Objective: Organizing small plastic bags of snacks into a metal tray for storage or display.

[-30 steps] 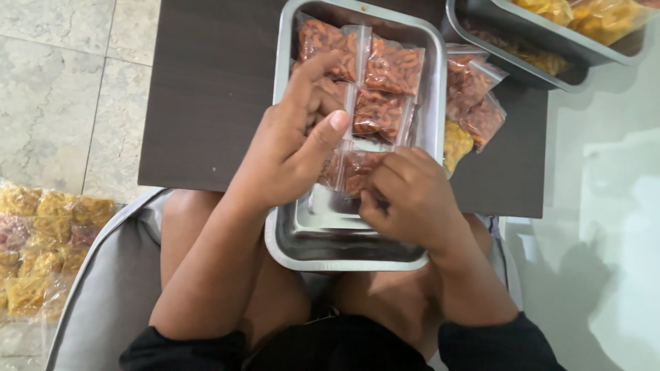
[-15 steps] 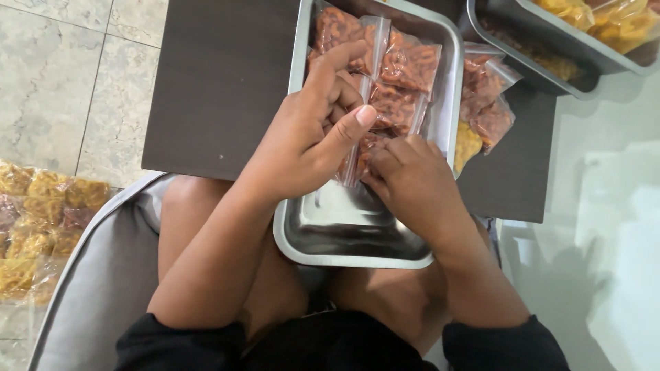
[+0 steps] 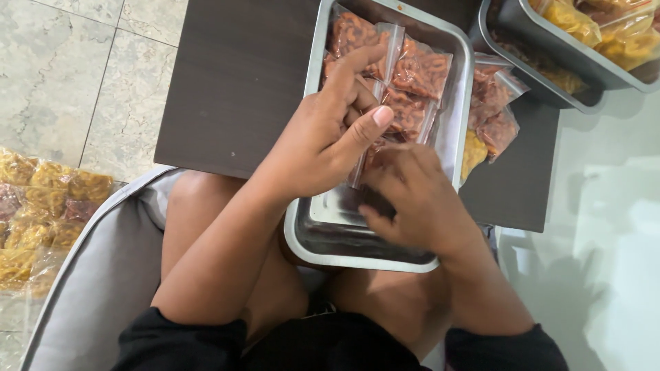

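A clear snack bag [image 3: 395, 113] is pinched by the left hand [image 3: 323, 141] and right hand [image 3: 412, 199] over a steel tray [image 3: 357, 251].

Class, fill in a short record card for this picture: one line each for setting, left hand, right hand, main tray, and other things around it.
setting: person seated, metal tray resting partly on lap and on a dark table
left hand: over the tray, fingers on small clear bags of red snacks
right hand: in the tray, touching a clear bag's edge
main tray: bags fill its far end, near end bare
others: second tray with yellow snack bags, loose bags between trays, bagged yellow snacks on floor
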